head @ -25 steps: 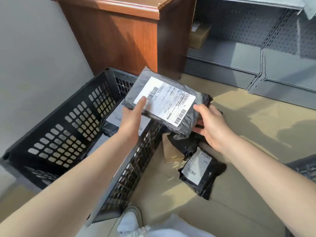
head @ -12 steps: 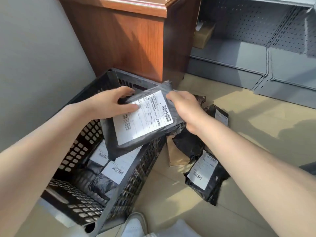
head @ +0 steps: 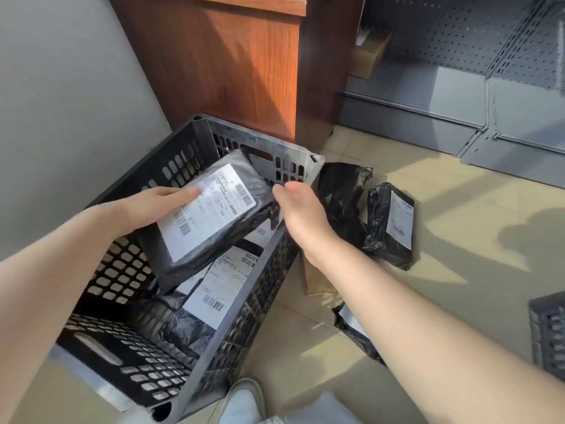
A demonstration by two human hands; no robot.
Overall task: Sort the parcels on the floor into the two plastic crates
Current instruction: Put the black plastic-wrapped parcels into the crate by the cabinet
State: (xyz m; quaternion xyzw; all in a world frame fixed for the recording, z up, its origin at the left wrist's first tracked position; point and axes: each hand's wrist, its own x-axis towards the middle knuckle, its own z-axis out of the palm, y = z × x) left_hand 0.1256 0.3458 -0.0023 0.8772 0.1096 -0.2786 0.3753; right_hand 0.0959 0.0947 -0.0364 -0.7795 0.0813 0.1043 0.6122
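While held over crate (head: 195,270): black parcel (head: 211,215), label up
Left grip (head: 153,206): pinches parcel's near-left edge
Right grip (head: 301,209): fingers relaxed, just right of parcel
Floor (head: 458,270): more parcels (head: 389,223) right of the right grip

held parcel (head: 211,215) over left crate (head: 263,148) | floor parcels (head: 389,224) right (second crate (head: 548,332) farther right)

We see the parcel (head: 211,215) under our left hand's fingertips (head: 192,191) wrapped in glossy, crinkled black plastic film with a smooth matt white paper label. The crate (head: 260,304) below those fingers is matt grey perforated plastic. Beyond them the cabinet (head: 244,62) is polished reddish wood, the shelving (head: 458,56) matt grey perforated metal.
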